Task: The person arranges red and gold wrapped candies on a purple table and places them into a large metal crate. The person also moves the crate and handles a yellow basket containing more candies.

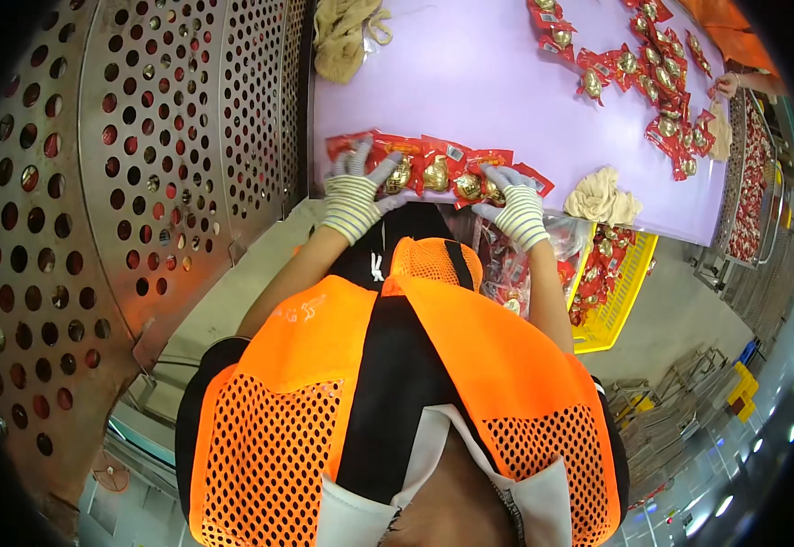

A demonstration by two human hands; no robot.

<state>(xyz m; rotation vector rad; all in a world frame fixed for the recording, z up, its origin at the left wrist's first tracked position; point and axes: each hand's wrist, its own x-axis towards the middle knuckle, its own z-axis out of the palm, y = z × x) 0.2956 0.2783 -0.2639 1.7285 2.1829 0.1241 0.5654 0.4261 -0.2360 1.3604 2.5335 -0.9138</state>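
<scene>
No clearly readable text anywhere

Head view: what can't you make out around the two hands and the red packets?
All in the head view:
Leftmost red packet: partly covered by the left hand.
Right-end red packet: partly covered by the right hand.
Clear plastic bag: partly hidden by the orange vest and right forearm.
Co-worker's body: cut off by the picture's rim.
Packet print: too small to read.
</scene>
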